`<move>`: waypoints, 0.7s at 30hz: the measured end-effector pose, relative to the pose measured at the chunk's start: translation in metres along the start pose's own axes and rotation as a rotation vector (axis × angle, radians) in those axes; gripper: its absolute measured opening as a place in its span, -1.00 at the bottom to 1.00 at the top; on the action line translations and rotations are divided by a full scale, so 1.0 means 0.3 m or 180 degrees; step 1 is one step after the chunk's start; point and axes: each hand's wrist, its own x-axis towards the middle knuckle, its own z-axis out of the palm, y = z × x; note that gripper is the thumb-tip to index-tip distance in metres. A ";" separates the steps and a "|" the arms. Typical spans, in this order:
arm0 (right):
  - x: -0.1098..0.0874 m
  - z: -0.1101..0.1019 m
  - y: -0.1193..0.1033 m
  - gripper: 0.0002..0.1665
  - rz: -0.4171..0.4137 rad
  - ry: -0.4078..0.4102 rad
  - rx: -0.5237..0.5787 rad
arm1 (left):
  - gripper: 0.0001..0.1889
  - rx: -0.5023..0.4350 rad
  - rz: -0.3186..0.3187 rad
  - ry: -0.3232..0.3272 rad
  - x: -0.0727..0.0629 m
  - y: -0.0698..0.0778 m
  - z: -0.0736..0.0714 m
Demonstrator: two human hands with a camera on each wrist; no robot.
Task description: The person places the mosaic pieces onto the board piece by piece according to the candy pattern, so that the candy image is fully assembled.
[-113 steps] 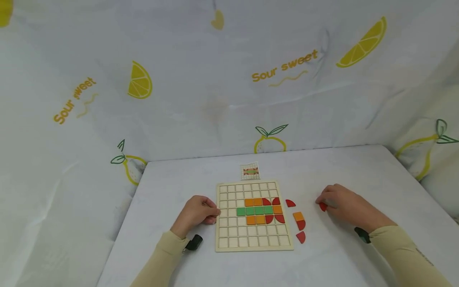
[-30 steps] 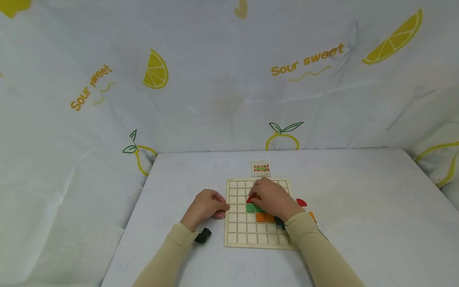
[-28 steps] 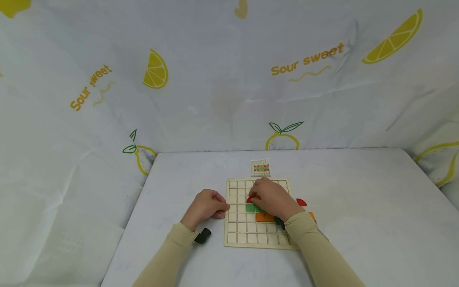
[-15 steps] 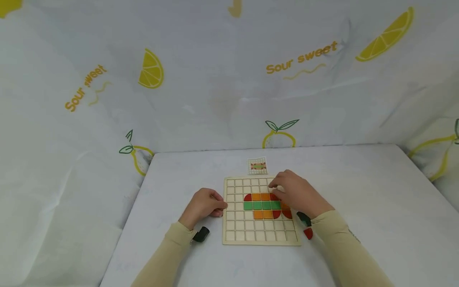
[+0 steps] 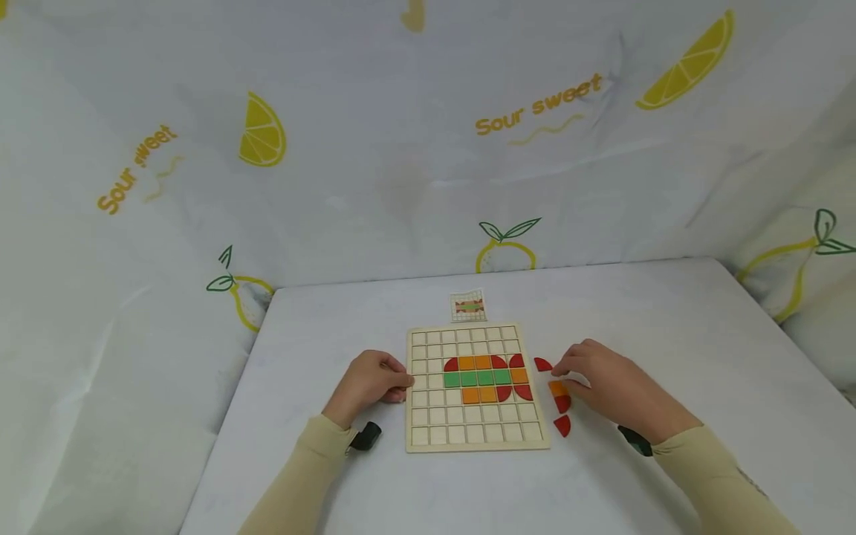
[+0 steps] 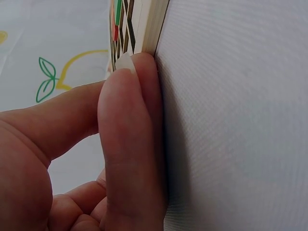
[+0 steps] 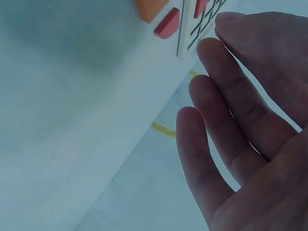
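A pale wooden grid board (image 5: pixel 437 436) lies on the white table, partly filled with orange squares, green squares (image 5: pixel 478 378) and red quarter-circle pieces. My left hand (image 5: pixel 368 384) holds the board's left edge; in the left wrist view, thumb (image 6: pixel 126 115) and finger meet right at that edge. Right of the board, my right hand (image 5: pixel 605 383) hovers by the loose pieces, holding nothing, its fingers loosely bent and apart. Those loose pieces are a red quarter circle (image 5: pixel 542 364), an orange square (image 5: pixel 556 388) with a red piece (image 5: pixel 563 404) against it, and another red piece (image 5: pixel 562 425).
A small pattern card (image 5: pixel 468 306) printed with a similar coloured grid lies just behind the board. A white cloth with lemon prints (image 5: pixel 506 256) hangs beyond the table's back edge. Each wrist wears a small dark camera (image 5: pixel 366 436).
A red quarter circle that my right hand held now lies in the grid, left of the upper orange squares. The right hand has let go and moved right, off the board. The left hand stays.
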 end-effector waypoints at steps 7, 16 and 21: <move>-0.054 0.024 0.036 -0.82 -0.0031 0.0014 0.0012 | -0.80 0.0004 0.0002 0.0004 -0.006 0.007 0.001; -0.084 0.056 0.066 -0.82 0.0034 -0.0085 0.0007 | -0.80 -0.0029 0.0063 -0.0040 -0.001 -0.002 0.001; -0.097 0.075 0.064 -0.81 -0.0030 0.0007 -0.0030 | -0.79 -0.0031 0.0079 -0.0040 0.001 -0.001 0.004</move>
